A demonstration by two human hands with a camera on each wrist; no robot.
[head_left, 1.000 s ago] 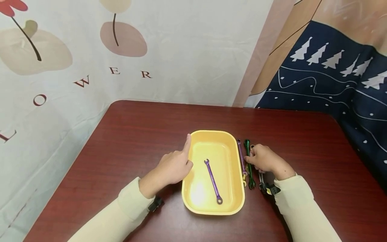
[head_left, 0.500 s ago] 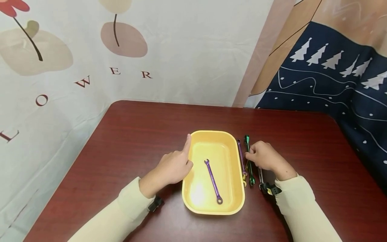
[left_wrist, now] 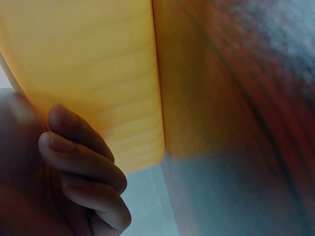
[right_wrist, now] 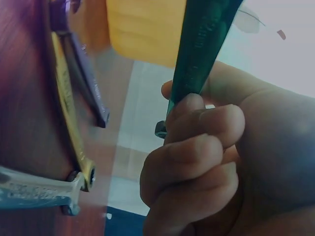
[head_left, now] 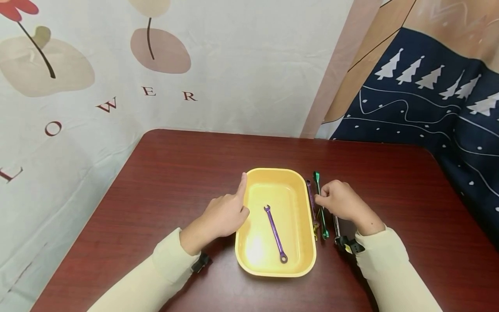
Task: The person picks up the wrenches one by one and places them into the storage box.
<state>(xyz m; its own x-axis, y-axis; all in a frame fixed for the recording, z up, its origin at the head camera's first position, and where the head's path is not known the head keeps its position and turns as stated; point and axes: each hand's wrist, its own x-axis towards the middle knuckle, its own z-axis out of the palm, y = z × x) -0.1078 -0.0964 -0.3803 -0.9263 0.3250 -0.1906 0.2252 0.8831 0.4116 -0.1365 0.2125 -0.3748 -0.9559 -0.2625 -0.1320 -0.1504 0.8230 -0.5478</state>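
A yellow tray (head_left: 298,225) stands on the table, and one purple combination wrench (head_left: 275,234) lies in it. My left hand (head_left: 222,215) holds the tray's left rim: the thumb reaches over the inside, the index finger points forward, and the other fingers curl against the outer wall in the left wrist view. Right of the tray, my right hand (head_left: 343,202) pinches a green wrench (right_wrist: 202,44) near its middle. That wrench is raised off the table, its far end tilted up. The hand covers part of its shaft.
Between tray and right hand lies another purple wrench (right_wrist: 88,81), beside a yellow wrench (right_wrist: 69,103). A silver wrench (right_wrist: 37,189) is under the right wrist, partly hidden. Behind the table (head_left: 187,173) hang a white printed cloth (head_left: 249,65) and a dark blue one (head_left: 413,108).
My right hand has taken up the green wrench, lifting it and shifting it slightly forward and left. The left hand and the tray have stayed in place.
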